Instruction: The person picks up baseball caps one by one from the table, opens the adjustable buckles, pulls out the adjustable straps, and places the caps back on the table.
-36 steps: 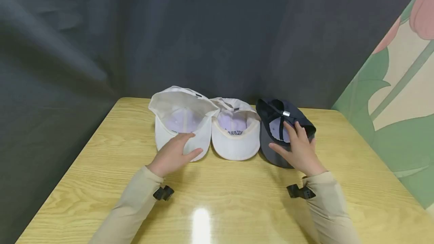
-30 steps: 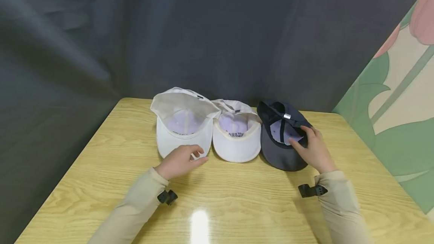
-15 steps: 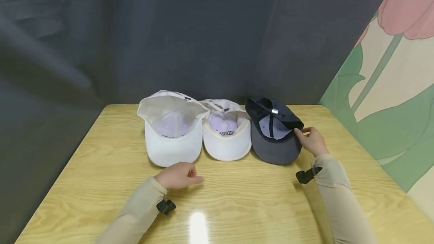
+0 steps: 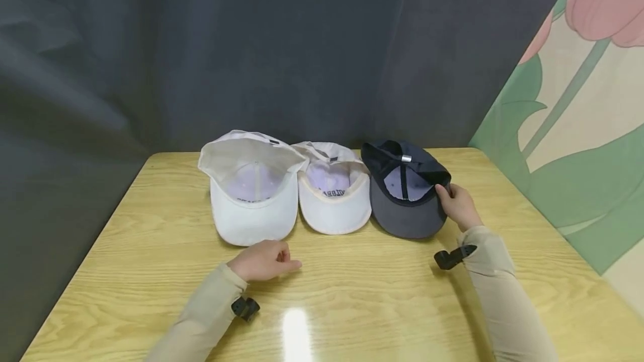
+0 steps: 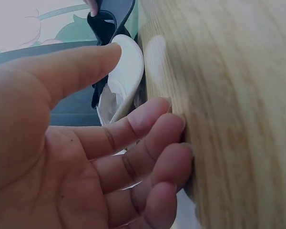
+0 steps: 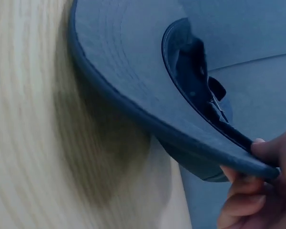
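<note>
Three baseball caps lie in a row, crowns down with their insides showing. At the right is the dark navy cap [image 4: 410, 217]; my right hand [image 4: 459, 205] pinches the right edge of its brim, thumb on top and fingers beneath in the right wrist view. In the middle sits a smaller white cap [image 4: 336, 218], beside the larger white cap [image 4: 254, 225] at the left. My left hand [image 4: 263, 260] rests on the table just in front of the larger cap's brim. Its fingers are loosely curved and hold nothing, with fingertips at the wood in the left wrist view.
The caps stand near the far edge of the wooden table [image 4: 352, 300]. A dark curtain [image 4: 282, 49] hangs behind it. Along the right side is a wall painted with tulips [image 4: 578, 183]. Each sleeve carries a small black wrist camera [image 4: 245, 308].
My right hand has moved from over the navy cap's opening to its right brim edge and taken hold there. My left hand has drawn back from the larger white cap's brim onto the table.
</note>
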Demonstrator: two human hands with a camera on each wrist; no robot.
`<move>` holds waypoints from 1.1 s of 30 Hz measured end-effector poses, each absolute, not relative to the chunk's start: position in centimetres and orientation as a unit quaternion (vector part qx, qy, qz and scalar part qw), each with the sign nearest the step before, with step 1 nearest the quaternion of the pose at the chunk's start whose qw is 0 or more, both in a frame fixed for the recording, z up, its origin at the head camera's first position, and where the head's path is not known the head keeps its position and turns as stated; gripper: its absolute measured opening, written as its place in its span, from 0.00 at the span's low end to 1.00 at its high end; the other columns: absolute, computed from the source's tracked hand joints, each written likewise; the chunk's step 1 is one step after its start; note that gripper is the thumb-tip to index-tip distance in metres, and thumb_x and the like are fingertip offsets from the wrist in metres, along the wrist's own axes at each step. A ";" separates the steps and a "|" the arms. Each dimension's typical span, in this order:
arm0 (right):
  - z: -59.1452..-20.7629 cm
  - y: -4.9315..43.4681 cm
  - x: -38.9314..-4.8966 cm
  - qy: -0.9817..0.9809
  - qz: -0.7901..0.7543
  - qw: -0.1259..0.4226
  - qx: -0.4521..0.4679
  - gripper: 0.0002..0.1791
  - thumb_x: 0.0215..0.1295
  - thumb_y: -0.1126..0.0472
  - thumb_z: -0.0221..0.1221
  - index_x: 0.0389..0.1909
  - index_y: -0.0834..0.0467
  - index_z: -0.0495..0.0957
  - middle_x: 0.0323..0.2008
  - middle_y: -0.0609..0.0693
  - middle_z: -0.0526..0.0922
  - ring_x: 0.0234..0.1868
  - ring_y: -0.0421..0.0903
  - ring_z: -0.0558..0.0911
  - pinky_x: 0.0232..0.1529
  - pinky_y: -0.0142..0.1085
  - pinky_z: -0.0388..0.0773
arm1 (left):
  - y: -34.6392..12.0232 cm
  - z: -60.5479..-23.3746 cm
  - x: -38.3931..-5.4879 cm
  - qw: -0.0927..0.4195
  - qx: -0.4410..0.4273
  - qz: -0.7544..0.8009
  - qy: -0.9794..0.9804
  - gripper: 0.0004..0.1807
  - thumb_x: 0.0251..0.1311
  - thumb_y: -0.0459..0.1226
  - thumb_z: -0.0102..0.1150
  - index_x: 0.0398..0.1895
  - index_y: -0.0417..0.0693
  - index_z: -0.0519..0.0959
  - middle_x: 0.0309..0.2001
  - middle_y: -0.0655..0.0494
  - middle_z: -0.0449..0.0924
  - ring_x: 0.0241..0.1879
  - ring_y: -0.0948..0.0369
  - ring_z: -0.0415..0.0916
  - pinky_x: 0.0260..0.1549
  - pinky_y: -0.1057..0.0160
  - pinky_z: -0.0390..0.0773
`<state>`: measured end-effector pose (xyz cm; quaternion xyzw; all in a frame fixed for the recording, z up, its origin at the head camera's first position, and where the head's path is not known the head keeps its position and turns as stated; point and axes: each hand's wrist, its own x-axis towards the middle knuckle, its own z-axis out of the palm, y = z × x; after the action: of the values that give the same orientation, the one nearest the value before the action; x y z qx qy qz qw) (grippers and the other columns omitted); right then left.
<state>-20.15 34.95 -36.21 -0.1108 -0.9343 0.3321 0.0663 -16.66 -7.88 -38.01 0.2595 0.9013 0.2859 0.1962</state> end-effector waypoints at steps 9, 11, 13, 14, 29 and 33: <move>-34.4 34.2 -17.7 -0.920 0.328 0.189 -0.107 0.23 0.72 0.48 0.41 0.29 0.64 0.65 0.21 0.50 0.67 0.21 0.37 0.65 0.22 0.31 0.63 | -7.9 -37.4 -16.3 0.203 0.266 0.291 0.896 0.16 0.60 0.49 0.56 0.24 0.46 0.72 0.17 0.59 0.71 0.17 0.65 0.62 0.18 0.69 0.62; -33.8 33.9 -17.1 -0.914 0.336 0.201 -0.107 0.23 0.72 0.47 0.41 0.29 0.63 0.65 0.19 0.46 0.66 0.19 0.36 0.65 0.21 0.30 0.63 | -7.8 -37.3 -16.4 0.203 0.267 0.289 0.897 0.16 0.60 0.49 0.57 0.24 0.46 0.72 0.18 0.59 0.71 0.18 0.65 0.62 0.18 0.69 0.62; -33.2 33.3 -16.6 -0.908 0.349 0.206 -0.104 0.23 0.71 0.47 0.42 0.29 0.63 0.66 0.17 0.42 0.65 0.19 0.35 0.65 0.21 0.30 0.63 | -7.7 -37.3 -16.6 0.203 0.268 0.288 0.897 0.16 0.60 0.49 0.56 0.24 0.47 0.72 0.18 0.59 0.71 0.18 0.65 0.63 0.19 0.69 0.63; -33.0 33.0 -16.4 -0.907 0.354 0.206 -0.100 0.23 0.71 0.47 0.42 0.30 0.63 0.66 0.17 0.41 0.65 0.19 0.35 0.65 0.20 0.30 0.64 | -7.7 -37.4 -16.6 0.201 0.270 0.288 0.896 0.16 0.60 0.49 0.57 0.25 0.46 0.72 0.19 0.59 0.71 0.19 0.65 0.63 0.20 0.69 0.63; -33.1 25.4 -14.9 -0.910 0.391 0.130 0.043 0.19 0.72 0.52 0.45 0.39 0.66 0.72 0.23 0.55 0.76 0.22 0.34 0.72 0.25 0.30 0.71 | -6.6 -36.7 -17.1 0.066 0.230 0.430 0.870 0.15 0.65 0.51 0.49 0.39 0.51 0.76 0.34 0.56 0.78 0.31 0.64 0.72 0.33 0.66 0.73; -33.5 23.3 -14.8 -0.912 0.386 0.115 0.080 0.16 0.72 0.55 0.46 0.42 0.65 0.74 0.28 0.57 0.78 0.27 0.38 0.73 0.30 0.31 0.71 | -6.5 -36.3 -17.1 0.058 0.212 0.486 0.846 0.17 0.67 0.51 0.45 0.44 0.50 0.75 0.36 0.48 0.79 0.34 0.58 0.76 0.35 0.64 0.74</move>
<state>-14.76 23.35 -33.46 0.0795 -0.9120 0.3855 0.1153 -17.09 -6.53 -36.27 0.2117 0.8459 0.4861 0.0582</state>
